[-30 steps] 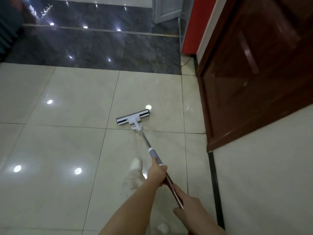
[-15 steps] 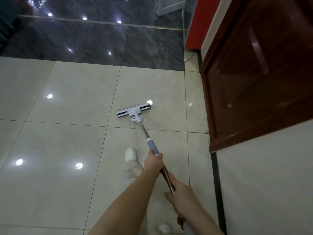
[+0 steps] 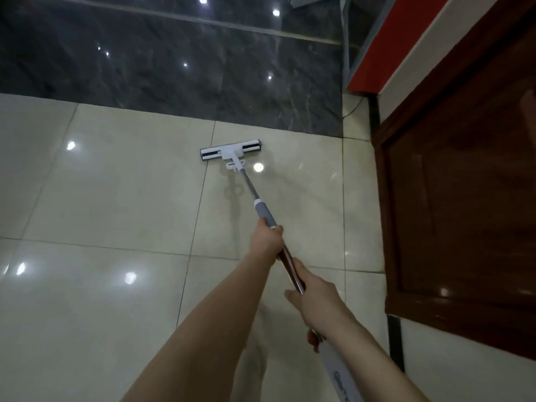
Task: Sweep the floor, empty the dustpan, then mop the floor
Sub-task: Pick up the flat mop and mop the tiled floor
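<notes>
Mop [image 3: 231, 152] likely farther forward; handle [image 3: 289, 266] cropped.

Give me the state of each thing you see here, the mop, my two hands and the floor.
Mop head, flat on the cream tile, near the dark tile edge.
Mop handle, tilted back toward the person.
Left hand, gripping the grey sleeve's near end.
Right hand, gripping the shaft closer to the body.
Floor, glossy, reflecting lights.
</notes>
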Available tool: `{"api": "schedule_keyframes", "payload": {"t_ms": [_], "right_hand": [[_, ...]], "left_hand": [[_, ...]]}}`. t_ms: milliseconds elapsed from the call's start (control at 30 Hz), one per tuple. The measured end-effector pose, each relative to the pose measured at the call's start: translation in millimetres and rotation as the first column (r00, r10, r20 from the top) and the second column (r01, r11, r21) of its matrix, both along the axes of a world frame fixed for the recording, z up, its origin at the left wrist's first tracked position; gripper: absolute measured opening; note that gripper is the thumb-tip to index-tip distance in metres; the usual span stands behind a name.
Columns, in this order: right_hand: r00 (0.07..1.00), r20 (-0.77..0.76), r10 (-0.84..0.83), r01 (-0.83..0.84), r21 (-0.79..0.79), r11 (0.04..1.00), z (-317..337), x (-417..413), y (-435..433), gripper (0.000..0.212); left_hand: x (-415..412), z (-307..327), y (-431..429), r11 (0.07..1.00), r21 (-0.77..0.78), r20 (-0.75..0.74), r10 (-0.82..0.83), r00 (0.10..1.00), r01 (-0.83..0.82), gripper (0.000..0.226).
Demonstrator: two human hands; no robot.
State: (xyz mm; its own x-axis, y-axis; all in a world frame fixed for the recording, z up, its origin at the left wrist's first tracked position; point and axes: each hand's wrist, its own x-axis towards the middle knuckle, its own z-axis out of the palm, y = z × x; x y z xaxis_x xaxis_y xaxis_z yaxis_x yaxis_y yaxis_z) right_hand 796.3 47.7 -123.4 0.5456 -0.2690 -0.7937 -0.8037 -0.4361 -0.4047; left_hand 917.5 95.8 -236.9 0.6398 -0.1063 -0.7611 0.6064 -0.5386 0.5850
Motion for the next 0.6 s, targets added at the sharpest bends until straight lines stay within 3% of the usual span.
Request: {"api": "schedule_keyframes", "payload": {"t_ms": [333,433,600], "right_hand": [[1.0,0.015,0.02,-0.02,-0.015,1.0,-32.3,258.3,-20.3,0.053],[0.999,0.011,0.032,-0.032,-0.022,0.999,-42.4,293.1,-13.0,0.052],[0.996,-0.038,0.083,-0.084,-0.048,0.995,-35.5,284.6,9.4,0.07]], "left_hand": [[258.9,-39.9,-21.5,0.998,-0.039,0.045,0.054,0.998,-0.052,0.043],[294.6,-42.6,-15.0,0.993,-0.074,-0.008,0.087,0.996,-0.087,0.049],[286.9,-39.6,5.2,0.991,-0.117,-0.058,0.06,0.997,-0.066,0.046]]}}
